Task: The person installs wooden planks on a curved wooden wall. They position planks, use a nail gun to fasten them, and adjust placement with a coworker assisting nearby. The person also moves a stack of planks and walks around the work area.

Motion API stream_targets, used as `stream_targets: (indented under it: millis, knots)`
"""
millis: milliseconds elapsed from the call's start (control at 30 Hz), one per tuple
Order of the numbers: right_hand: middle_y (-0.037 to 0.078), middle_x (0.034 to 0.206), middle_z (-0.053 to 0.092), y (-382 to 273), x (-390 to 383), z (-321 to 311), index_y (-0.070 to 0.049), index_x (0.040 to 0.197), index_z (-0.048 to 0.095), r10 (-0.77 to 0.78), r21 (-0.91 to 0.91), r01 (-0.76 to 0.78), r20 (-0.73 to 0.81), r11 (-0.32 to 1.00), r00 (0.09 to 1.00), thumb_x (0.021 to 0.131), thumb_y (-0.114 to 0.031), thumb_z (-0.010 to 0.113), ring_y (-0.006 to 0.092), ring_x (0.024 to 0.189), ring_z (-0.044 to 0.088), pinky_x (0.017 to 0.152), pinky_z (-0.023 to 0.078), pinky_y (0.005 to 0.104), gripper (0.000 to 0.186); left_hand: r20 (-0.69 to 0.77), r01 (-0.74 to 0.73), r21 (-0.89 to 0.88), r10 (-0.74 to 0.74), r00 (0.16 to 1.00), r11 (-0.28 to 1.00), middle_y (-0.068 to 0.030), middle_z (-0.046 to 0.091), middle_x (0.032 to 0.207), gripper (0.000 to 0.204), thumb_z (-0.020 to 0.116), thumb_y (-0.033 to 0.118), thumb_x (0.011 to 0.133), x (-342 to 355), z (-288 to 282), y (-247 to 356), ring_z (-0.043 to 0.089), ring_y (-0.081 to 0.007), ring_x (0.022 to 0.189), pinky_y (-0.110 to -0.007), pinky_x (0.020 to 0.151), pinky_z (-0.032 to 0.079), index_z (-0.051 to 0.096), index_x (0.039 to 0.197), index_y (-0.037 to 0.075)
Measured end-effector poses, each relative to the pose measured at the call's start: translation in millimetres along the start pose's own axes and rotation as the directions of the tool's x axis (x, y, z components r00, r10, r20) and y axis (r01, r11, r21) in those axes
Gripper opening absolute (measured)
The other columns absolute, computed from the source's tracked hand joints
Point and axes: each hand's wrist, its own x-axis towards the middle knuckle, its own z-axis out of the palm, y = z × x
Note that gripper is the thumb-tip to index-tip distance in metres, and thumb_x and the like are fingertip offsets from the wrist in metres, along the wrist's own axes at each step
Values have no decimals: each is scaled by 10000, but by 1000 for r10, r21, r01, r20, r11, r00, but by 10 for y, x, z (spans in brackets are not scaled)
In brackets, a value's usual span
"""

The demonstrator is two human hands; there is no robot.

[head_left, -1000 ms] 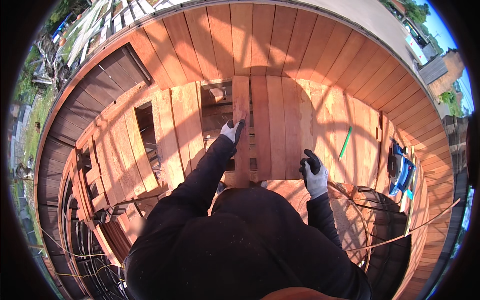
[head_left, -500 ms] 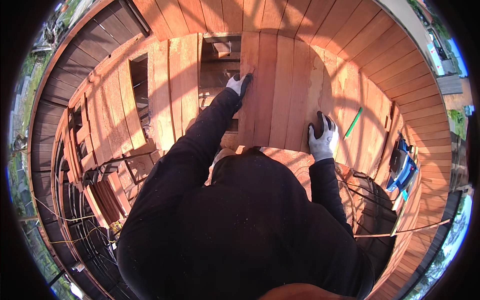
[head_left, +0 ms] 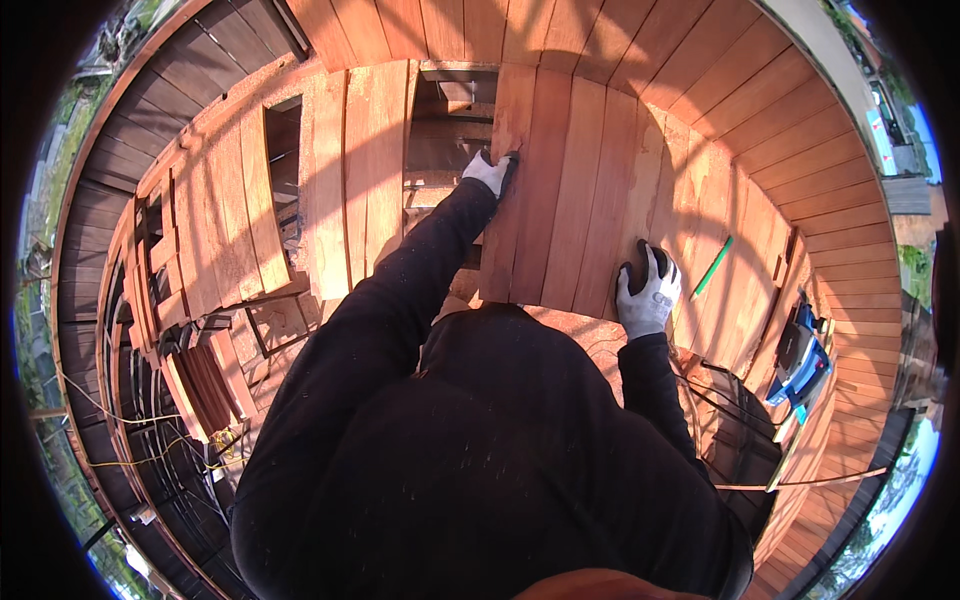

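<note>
The person's left hand (head_left: 490, 175), in a white glove with dark fingertips, is partly curled against the left edge of a reddish-brown wooden plank (head_left: 513, 112); its fingertips lie on the edge, but whether they grip it or only press on it cannot be told. That plank is the leftmost of a closely set row in front of the body, running lengthwise away from the person, with its right side against the neighbouring plank (head_left: 543, 170). Just left of it a rectangular gap (head_left: 452, 115) shows dark framing below, and the left forearm reaches across the gap's near part. The right hand (head_left: 648, 292), gloved the same way, lies back upward near the close ends of the planks farther right, its fingers parted and slightly bent, with nothing visible in its grasp. A slim green stick (head_left: 712, 266) lies at a slant on paler boards just beyond the right hand. Farther right, near the curved edge, sits a blue and black power tool (head_left: 800, 365). At lower left, a stack of narrow boards (head_left: 207, 392) stands near a yellow cord (head_left: 135, 463). Curved rows of boards (head_left: 800, 150) ring the platform, and sunlight throws crossing shadows over the wood.
</note>
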Motion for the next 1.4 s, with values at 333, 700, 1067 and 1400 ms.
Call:
stream_targets:
  millis: [333, 700, 1067, 1400]
  knots:
    - [145, 1283, 505, 27, 61, -27, -166, 1321, 538, 4, -2, -3, 55, 1000, 998, 798, -307, 678, 362, 1227, 425, 1032, 340, 509, 560, 3, -94, -85, 95, 995, 992, -105, 694, 984, 438, 621, 368, 925, 23, 12, -7, 646, -175, 875, -308, 777, 512, 624, 1145, -10]
    - [141, 1306, 504, -43, 112, -118, -150, 1305, 543, 98, -77, -89, 128, 993, 987, 806, -313, 684, 348, 1248, 422, 1055, 344, 487, 543, 251, -11, 2, 10, 968, 1000, -203, 697, 960, 541, 595, 510, 884, -3, -299, 328, 671, -309, 921, -372, 787, 504, 679, 1092, 18]
    - [136, 1143, 645, 225, -408, -448, -37, 1140, 631, 184, 355, -112, -176, 928, 967, 837, -54, 651, 296, 1073, 609, 943, 478, 386, 304, 241, 288, -617, -173, 955, 732, -150, 665, 1033, 440, 561, 460, 937, -669, -700, 606, 672, -261, 859, -387, 752, 550, 585, 1141, 71]
    - [172, 1125, 664, 124, -701, -493, -3, 1140, 622, 150, 414, -82, -135, 906, 979, 850, -33, 625, 316, 1050, 639, 924, 494, 398, 291, 337, 316, -622, -119, 934, 717, -116, 676, 1098, 461, 580, 389, 939, -576, -422, 406, 664, -217, 941, -332, 813, 531, 606, 1226, 30]
